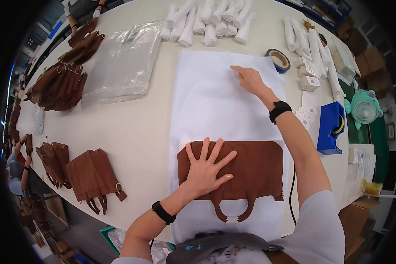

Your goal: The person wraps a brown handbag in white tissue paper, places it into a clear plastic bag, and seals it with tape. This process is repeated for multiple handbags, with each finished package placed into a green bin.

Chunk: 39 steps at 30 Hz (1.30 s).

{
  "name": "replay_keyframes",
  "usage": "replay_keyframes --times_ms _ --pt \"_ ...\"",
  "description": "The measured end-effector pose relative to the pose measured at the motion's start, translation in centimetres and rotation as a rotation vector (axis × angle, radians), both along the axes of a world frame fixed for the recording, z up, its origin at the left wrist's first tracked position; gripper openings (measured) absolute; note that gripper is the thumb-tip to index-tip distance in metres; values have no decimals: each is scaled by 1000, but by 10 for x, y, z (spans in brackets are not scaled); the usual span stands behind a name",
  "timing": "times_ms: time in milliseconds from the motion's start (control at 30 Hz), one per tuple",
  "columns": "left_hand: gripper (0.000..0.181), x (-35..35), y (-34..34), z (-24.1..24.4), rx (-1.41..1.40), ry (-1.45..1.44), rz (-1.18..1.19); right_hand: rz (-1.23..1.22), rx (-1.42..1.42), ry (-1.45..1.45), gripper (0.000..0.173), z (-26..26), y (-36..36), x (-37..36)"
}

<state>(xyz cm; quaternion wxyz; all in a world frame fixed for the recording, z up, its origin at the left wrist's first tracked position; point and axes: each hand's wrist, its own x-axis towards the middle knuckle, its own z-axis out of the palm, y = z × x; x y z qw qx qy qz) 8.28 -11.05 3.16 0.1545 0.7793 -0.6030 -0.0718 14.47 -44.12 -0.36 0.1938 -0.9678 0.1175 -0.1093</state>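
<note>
A brown handbag (257, 165), apparently leather, lies flat before me with its handles toward my body. White wrapping is visible on the nearer handle. My left hand (208, 168) rests on the bag with fingers spread and palm down. Under the bag is a stack of large white paper sheets (204, 99). Over the far part of the paper, my right hand (249, 79) has its index finger extended and the other fingers curled. It holds nothing that I can see; whether it touches the sheet is unclear.
More brown bags (89, 175) stand at the left. Clear plastic bags (122, 62) lie beyond them. White paper rolls (211, 19) line the back. At right are a tape roll (278, 60), small boxes (308, 74), a blue tape dispenser (330, 128) and a fan (364, 107). Other people work at left.
</note>
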Motion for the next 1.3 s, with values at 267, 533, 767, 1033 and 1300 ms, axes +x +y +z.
replay_keyframes --times_ms 267,533,767,1033,1300 --pt "60 -1 -1 -3 11 9 -12 -106 -322 -96 14 33 4 17" --pt "57 13 -16 -18 -147 49 -30 380 -451 -37 17 177 171 -159" --pt "66 17 -30 -45 -304 -214 -105 168 -189 299 51 133 243 -274" --pt "56 22 -19 -39 -327 -215 -224 192 -348 300 59 60 236 -316" --pt "46 73 47 10 -354 96 148 153 -298 237 66 46 253 -321"
